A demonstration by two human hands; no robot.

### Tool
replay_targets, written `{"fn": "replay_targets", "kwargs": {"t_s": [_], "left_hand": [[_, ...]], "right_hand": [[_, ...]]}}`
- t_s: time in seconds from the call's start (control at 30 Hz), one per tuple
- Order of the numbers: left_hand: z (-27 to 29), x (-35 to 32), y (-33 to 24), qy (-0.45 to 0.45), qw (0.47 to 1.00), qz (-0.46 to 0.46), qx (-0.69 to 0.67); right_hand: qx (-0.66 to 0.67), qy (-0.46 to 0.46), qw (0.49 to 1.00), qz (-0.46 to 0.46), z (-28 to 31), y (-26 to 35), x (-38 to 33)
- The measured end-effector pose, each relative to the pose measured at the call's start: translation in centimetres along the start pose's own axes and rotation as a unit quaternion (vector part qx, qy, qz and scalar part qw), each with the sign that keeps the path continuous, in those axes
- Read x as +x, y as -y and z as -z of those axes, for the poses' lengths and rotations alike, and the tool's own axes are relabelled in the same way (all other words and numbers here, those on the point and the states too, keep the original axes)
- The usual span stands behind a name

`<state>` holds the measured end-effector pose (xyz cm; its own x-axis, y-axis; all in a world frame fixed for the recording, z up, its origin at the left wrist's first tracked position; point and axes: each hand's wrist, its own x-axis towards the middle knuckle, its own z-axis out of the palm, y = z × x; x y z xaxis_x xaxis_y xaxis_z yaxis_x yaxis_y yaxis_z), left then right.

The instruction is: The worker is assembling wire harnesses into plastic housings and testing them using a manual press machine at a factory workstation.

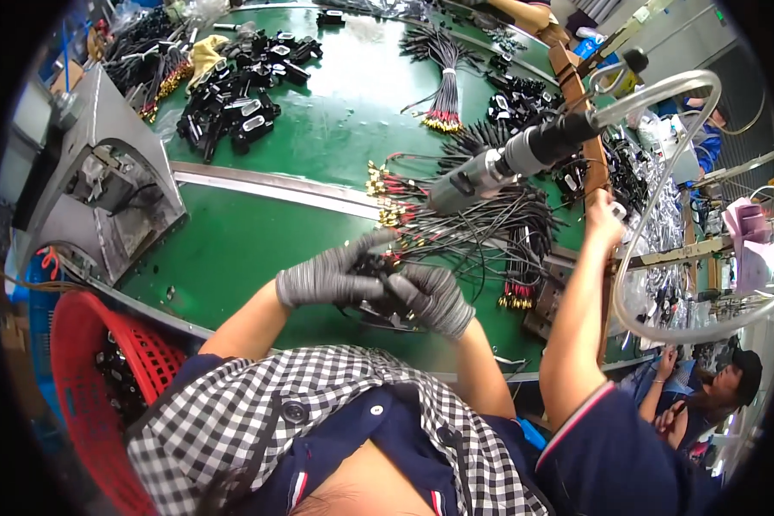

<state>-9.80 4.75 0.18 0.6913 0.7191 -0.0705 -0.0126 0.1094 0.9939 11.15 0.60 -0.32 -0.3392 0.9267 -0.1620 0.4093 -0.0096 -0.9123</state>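
The small black plastic connector housing [385, 297] sits low on the green table [232, 249], clasped between 2 grey-gloved hands. Its thin black wires [481, 232] trail into a loose tangle, so a snag could likely tug it loose. The left hand [327, 277] curls shut around it; the right hand [434, 297] grips its other side. Farther off, a black pile of connector parts [236, 90] lies.

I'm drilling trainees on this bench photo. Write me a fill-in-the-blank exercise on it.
1. Both hands, the left hand and the right hand, wear ____ knit gloves.
2. Together they hold a small ____ connector with wires.
3. The basket at the person's left is ____.
4. The work table has a ____ top.

Missing words: grey; black; red; green
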Motion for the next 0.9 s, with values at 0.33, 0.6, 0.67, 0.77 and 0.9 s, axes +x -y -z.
{"fn": "replay_targets", "kwargs": {"t_s": [0.33, 0.6, 0.67, 0.77, 0.9], "left_hand": [[-1.1, 0.9, -1.7, -0.017, 0.982, 0.052, -0.181], [-2.2, 0.6, -0.4, -0.014, 0.986, 0.148, -0.076], [-3.3, 0.7, -1.8, 0.068, 0.982, 0.148, -0.092], [-2.9, -0.2, 0.7, 0.055, 0.992, 0.096, -0.054], [-6.4, 0.3, 1.8, -0.169, 0.981, -0.091, -0.023]], "right_hand": [[0.113, -0.117, 0.984, 0.07, 1.3, 2.5, -0.6], [-0.193, -0.131, 0.96, 0.152, 1.2, 0.6, -2.7], [-0.203, -0.143, 0.955, 0.161, -0.1, -0.4, -3.4], [-0.169, -0.15, 0.962, 0.156, -1.2, -1.1, -3.3], [-0.157, -0.205, 0.96, 0.105, -2.1, -0.6, -4.1]]}}
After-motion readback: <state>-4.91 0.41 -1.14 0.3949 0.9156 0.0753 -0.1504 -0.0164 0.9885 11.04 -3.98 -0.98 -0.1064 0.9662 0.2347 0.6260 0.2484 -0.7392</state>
